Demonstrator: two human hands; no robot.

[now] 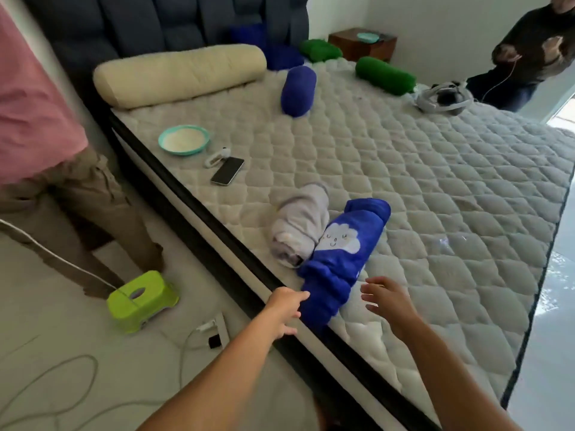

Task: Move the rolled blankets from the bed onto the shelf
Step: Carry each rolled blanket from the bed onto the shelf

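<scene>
We reached both hands toward the blue roll (343, 255), which lay at the near edge of the bed (435, 181), just beside the grey roll (300, 225) and touching it along one side. Its long axis ran from the near edge diagonally away and to the right, so its near end pointed between our hands. Our left hand (287, 309) was at that near end, fingers spread and touching or almost touching the fabric, gripping nothing. Our right hand (387, 301) hovered just right of the roll, open, clear of it, also holding nothing. The left hand was the nearer; we judged that the next move called for closing both hands on opposite sides of the near end. We counted rolls on the bed: one blue with a cloud print, one grey, one dark blue roll (298, 90) farther up, two green rolls (385, 75) near the far side, and one cream bolster (180, 74) at the headboard. More dark blue fabric lay behind; whether rolled, we could not tell. The shelf was not in view.
</scene>
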